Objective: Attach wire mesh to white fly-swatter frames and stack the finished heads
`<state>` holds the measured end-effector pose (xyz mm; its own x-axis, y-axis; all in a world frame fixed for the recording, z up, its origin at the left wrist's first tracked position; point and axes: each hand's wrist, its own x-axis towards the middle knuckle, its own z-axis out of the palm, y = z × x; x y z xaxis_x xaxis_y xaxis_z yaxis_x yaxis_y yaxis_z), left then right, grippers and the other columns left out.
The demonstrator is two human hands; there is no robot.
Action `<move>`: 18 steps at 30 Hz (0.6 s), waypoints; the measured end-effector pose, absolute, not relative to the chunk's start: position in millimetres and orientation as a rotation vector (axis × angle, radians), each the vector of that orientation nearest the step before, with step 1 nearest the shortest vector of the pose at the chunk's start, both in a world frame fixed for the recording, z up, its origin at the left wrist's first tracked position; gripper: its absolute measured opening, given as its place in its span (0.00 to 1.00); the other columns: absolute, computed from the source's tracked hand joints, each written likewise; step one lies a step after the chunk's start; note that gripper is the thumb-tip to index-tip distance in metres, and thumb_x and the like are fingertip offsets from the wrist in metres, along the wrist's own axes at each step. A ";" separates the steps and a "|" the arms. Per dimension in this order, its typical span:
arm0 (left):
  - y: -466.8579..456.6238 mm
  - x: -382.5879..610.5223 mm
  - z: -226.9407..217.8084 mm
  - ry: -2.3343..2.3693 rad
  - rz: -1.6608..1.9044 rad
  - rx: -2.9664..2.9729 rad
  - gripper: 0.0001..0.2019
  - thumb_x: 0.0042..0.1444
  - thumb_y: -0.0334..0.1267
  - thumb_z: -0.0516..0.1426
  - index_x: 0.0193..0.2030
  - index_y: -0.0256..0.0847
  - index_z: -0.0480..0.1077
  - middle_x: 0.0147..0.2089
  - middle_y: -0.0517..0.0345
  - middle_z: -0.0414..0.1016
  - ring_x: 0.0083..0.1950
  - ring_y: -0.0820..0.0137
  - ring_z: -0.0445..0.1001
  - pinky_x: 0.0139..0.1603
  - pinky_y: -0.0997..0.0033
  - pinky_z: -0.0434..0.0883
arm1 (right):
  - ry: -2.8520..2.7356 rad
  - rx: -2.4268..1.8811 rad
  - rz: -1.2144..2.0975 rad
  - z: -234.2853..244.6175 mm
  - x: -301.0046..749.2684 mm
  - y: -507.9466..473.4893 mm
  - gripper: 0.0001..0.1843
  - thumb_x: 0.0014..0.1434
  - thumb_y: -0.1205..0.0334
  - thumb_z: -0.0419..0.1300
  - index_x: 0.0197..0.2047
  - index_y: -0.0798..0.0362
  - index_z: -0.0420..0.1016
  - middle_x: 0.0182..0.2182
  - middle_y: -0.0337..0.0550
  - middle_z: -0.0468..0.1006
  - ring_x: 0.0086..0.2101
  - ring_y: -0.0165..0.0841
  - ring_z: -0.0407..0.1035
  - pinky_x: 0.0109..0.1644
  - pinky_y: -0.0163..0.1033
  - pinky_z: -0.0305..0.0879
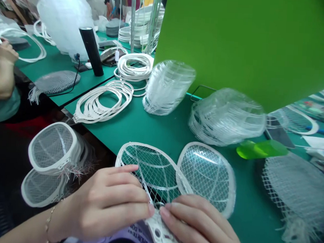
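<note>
Both my hands hold a white plastic oval swatter frame (pixel 151 174) strung with a wire grid. Its flat white neck piece (pixel 161 227) sits low between them. My left hand (pixel 104 201), with a thin bracelet at the wrist, grips the frame's lower left side. My right hand (pixel 197 223) pinches near the neck from the right. Just beyond it, a second meshed oval frame (pixel 205 177) lies on the green tabletop (pixel 161 132), its edge against the held frame. My fingers hide part of the neck.
A stack of meshed frames (pixel 53 149) sits left on a dark surface. Clear plastic stacks (pixel 167 87) and white oval rings (pixel 104 101) stand ahead. A green board (pixel 243 42) rises at right, above loose netting (pixel 295 192). A co-worker's hand (pixel 5 52) works at far left.
</note>
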<state>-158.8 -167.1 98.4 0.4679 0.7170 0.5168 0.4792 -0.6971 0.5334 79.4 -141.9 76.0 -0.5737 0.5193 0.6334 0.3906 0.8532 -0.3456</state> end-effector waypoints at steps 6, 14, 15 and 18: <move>-165.3 -157.2 100.8 0.939 0.989 2.523 0.13 0.69 0.26 0.48 0.43 0.34 0.73 0.34 0.55 0.79 0.35 0.71 0.77 0.58 0.65 0.74 | -2.179 -0.573 0.075 67.2 66.4 -142.7 0.14 0.68 0.66 0.56 0.34 0.50 0.82 0.30 0.38 0.83 0.34 0.31 0.79 0.48 0.33 0.76; -166.5 -155.7 108.2 0.995 0.925 2.619 0.17 0.69 0.25 0.44 0.39 0.34 0.74 0.32 0.55 0.77 0.32 0.70 0.76 0.60 0.64 0.73 | -2.098 -0.641 0.008 58.1 57.1 -154.1 0.15 0.66 0.70 0.57 0.33 0.50 0.82 0.29 0.38 0.83 0.36 0.31 0.79 0.51 0.34 0.75; -167.5 -155.2 108.3 1.013 0.926 2.629 0.18 0.69 0.25 0.44 0.38 0.34 0.74 0.32 0.54 0.77 0.32 0.70 0.76 0.61 0.63 0.73 | -2.115 -0.642 -0.014 56.5 56.5 -155.2 0.14 0.66 0.70 0.57 0.32 0.50 0.82 0.29 0.38 0.83 0.36 0.32 0.79 0.51 0.34 0.75; -170.1 -153.5 107.7 1.023 0.914 2.657 0.18 0.67 0.23 0.46 0.36 0.34 0.75 0.30 0.56 0.77 0.30 0.71 0.75 0.62 0.65 0.72 | -2.207 -0.599 -0.067 50.7 56.5 -158.4 0.13 0.65 0.69 0.59 0.31 0.50 0.82 0.29 0.40 0.83 0.37 0.34 0.79 0.49 0.36 0.76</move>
<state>-153.5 -170.1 107.7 0.5813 0.6505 0.4889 0.5587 -0.7558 0.3414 56.5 -158.4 50.7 -0.5432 0.3967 0.7400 0.4406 0.8849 -0.1509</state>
